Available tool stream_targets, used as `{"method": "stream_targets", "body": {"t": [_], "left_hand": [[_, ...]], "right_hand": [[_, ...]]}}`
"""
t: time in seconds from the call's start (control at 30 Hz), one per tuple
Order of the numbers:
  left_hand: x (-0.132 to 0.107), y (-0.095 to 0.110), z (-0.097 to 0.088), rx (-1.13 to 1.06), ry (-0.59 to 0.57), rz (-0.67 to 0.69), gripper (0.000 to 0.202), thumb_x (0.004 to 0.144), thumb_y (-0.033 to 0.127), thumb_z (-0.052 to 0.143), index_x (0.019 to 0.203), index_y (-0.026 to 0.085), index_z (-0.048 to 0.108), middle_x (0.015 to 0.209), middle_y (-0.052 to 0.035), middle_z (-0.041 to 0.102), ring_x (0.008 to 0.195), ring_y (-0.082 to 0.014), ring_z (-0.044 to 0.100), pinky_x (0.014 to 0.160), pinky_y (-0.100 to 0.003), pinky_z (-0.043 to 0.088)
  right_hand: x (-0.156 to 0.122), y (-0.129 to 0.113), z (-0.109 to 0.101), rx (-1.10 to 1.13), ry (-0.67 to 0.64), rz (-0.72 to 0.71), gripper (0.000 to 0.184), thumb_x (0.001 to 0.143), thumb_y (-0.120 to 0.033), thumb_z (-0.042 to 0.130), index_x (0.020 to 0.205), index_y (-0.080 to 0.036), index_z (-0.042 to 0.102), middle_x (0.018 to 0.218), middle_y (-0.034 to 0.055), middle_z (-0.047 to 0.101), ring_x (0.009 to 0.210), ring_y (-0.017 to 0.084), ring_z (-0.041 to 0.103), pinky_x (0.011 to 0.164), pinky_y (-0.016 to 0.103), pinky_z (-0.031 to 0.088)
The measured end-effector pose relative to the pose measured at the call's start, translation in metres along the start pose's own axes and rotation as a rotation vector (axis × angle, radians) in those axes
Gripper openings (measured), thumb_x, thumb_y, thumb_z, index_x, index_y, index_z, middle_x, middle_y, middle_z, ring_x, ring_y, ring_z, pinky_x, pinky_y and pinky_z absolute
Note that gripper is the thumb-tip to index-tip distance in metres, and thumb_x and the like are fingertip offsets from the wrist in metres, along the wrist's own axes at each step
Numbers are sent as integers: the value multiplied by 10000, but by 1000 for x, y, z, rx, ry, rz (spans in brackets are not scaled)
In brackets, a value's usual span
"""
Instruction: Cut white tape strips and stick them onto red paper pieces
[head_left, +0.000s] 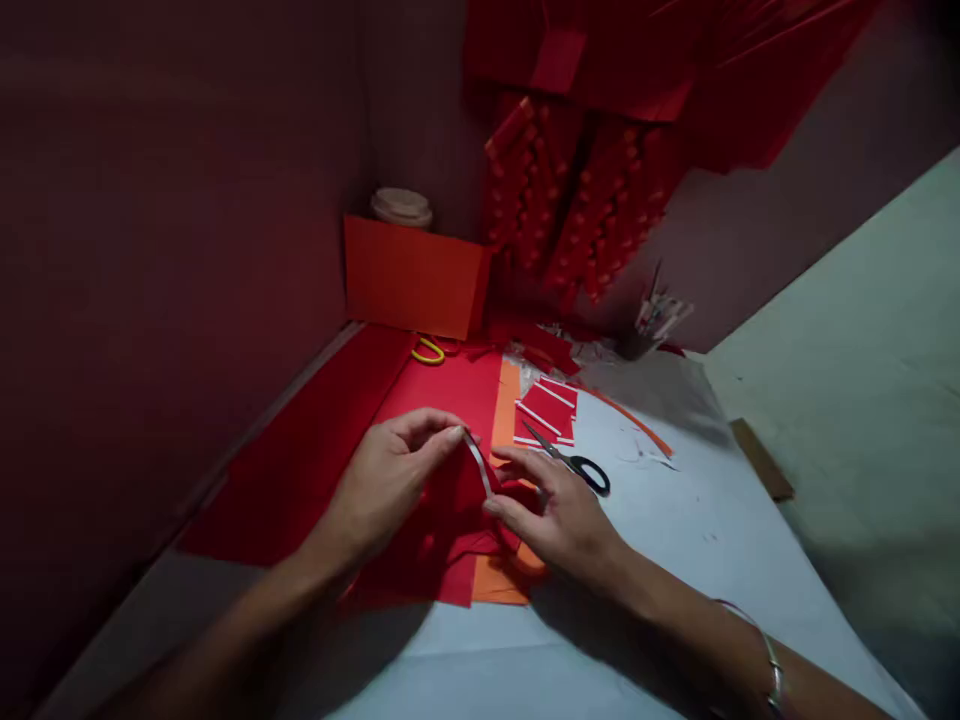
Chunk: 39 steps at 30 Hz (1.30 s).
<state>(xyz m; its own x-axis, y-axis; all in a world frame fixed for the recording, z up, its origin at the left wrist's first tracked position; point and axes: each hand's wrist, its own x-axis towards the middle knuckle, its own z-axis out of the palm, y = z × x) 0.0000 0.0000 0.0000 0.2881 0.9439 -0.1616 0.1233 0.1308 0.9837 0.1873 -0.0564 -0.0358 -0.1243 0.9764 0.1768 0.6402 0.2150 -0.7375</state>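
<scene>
My left hand [390, 475] pinches the upper end of a thin white strip [478, 463] between thumb and forefinger. My right hand [559, 510] holds the strip's lower end and a small piece of red paper [517, 495] with its fingertips. Both hands hover over red paper sheets [442, 520] and an orange sheet [499, 580] lying on the white table surface [675, 540]. Black-handled scissors [577, 462] lie just beyond my right hand. A small stack of red cards with white edges [546, 410] rests past the scissors.
An orange box [412, 275] with a round tape roll [401, 207] on top stands at the back corner. Yellow-handled scissors [427, 351] lie in front of it. Red paper decorations [577, 200] hang on the wall. Paper scraps [652, 320] pile at the back right.
</scene>
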Motion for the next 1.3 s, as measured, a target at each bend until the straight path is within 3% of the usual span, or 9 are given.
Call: {"method": "stream_targets", "body": {"t": [0.1,0.2,0.33,0.47,0.6,0.73,0.87,1.03,1.3], "left_hand": [[-3,-1,1,56,51,50,192,814,384,643,835,196,677,785,15,697,702,-128,602,629,-188,432],[-6,1,2,102,125,120,191,820,395,633,849,210,671,797,15,697,731,-143,615,640,-200,441],[-8,4,3,125,179,169,206,837,407,606,878,210,654,825,3,698,754,-158,622,660,-216,462],[-11,7,6,62,188,192,190,834,390,612,875,206,638,802,7,687,731,-159,631,645,-215,484],[-13,8,8,25,166,193,188,829,381,620,865,198,641,781,8,683,695,-154,632,615,-212,490],[-12,7,5,43,163,169,209,834,398,618,871,194,642,772,11,675,690,-138,614,608,-192,468],[-9,3,3,66,178,145,239,829,430,619,882,198,643,759,16,660,665,-127,578,580,-185,442],[-9,3,4,31,143,144,229,836,425,615,871,200,640,759,25,660,667,-121,583,588,-182,443],[-11,4,7,106,210,198,183,843,387,622,857,205,641,763,35,675,681,-114,607,602,-178,440]], "right_hand": [[-1,-3,-1,-86,-19,-49,346,789,-276,699,1102,-142,632,953,84,705,860,219,626,781,332,469],[-3,-5,-5,-106,-45,-9,234,817,-245,655,1035,-163,629,786,33,683,707,184,607,660,294,452],[-4,-9,-11,-68,-69,56,312,838,-185,591,1150,-191,580,645,-32,620,542,137,539,545,257,396],[1,-8,-9,-38,2,12,318,834,-253,636,1143,-185,603,697,-7,608,624,157,553,613,282,436],[5,-2,-2,-41,153,-74,215,805,-321,689,967,-179,685,853,59,587,790,196,570,715,322,471],[5,0,-2,-32,245,-131,74,827,-252,663,799,-186,684,970,90,592,935,216,574,837,360,460],[4,-3,-4,0,204,-176,82,831,-199,652,751,-190,639,1023,86,633,997,216,584,899,372,436],[3,-1,2,-8,189,-133,151,772,-234,718,864,-194,605,902,61,660,896,224,592,823,371,456],[1,-8,-2,54,84,-93,142,814,-189,646,696,-197,569,787,24,644,800,181,588,758,311,442]]}}
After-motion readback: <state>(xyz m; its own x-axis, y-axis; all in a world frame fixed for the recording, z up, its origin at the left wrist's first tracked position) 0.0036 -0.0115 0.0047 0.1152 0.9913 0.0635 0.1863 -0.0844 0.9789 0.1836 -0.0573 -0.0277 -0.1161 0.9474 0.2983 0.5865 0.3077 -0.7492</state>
